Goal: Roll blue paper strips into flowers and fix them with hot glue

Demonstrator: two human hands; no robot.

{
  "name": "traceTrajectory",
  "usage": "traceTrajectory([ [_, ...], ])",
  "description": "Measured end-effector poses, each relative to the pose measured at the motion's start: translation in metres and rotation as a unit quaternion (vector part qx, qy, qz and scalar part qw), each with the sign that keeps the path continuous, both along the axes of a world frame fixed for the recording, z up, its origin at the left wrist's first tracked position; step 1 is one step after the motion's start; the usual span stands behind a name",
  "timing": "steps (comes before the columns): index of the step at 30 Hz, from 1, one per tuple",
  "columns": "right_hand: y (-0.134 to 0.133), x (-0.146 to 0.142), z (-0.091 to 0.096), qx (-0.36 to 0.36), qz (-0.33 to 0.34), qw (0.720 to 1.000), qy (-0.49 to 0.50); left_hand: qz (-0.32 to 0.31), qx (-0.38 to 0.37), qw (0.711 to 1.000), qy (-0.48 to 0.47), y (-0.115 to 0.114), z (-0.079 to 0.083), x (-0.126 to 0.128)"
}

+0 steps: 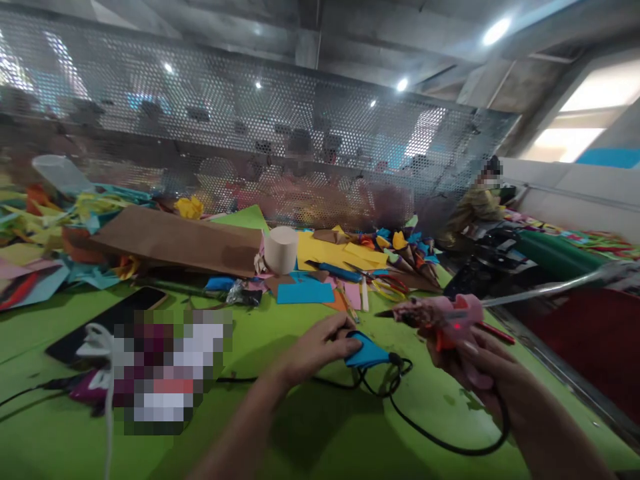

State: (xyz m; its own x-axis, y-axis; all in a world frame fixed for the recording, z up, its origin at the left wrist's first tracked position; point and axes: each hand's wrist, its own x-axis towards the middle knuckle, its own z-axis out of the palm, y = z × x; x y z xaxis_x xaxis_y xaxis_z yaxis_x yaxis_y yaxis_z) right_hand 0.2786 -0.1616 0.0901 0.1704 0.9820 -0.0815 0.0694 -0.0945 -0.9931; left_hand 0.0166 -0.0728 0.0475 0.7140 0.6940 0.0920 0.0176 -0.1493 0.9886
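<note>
My left hand [320, 350] pinches a rolled piece of blue paper [369, 351], shaped like a small cone. A pink hot glue gun [460, 317] is gripped in my right hand [483, 363], its dark nozzle pointing left, above and a little right of the blue paper. A red light glows on its side, and a clear glue stick [545, 291] sticks out from its back. The gun's black cord [440, 443] loops down over the green table [320, 433] and passes under the blue paper. Nozzle and paper are apart.
Behind my hands lie a flat blue sheet [305, 293], a blue-handled knife [336, 269], a white cylinder [281, 250] and brown paper [185, 240]. A phone [107, 323] and a power strip [90, 387] are at the left. A perforated metal screen [250, 133] stands beyond; a person [477, 200] sits far right.
</note>
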Motion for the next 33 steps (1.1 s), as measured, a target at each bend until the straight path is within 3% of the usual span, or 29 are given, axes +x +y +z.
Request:
traceTrajectory([
  [5, -0.003, -0.008, 0.016, 0.017, 0.045, 0.992, -0.116, -0.001, -0.002, 1.000, -0.003, -0.002, 0.000, -0.002],
  [11, 0.001, 0.009, 0.017, 0.069, 0.119, 0.959, -0.249, -0.021, 0.006, 1.000, 0.012, -0.001, 0.005, -0.003],
  [21, 0.001, 0.003, 0.027, 0.078, 0.129, 0.942, -0.301, -0.049, 0.006, 0.998, 0.030, 0.000, 0.009, -0.004],
  [33, -0.001, 0.012, 0.013, 0.042, 0.160, 0.930, -0.329, -0.073, -0.008, 0.997, 0.039, -0.001, 0.009, -0.004],
])
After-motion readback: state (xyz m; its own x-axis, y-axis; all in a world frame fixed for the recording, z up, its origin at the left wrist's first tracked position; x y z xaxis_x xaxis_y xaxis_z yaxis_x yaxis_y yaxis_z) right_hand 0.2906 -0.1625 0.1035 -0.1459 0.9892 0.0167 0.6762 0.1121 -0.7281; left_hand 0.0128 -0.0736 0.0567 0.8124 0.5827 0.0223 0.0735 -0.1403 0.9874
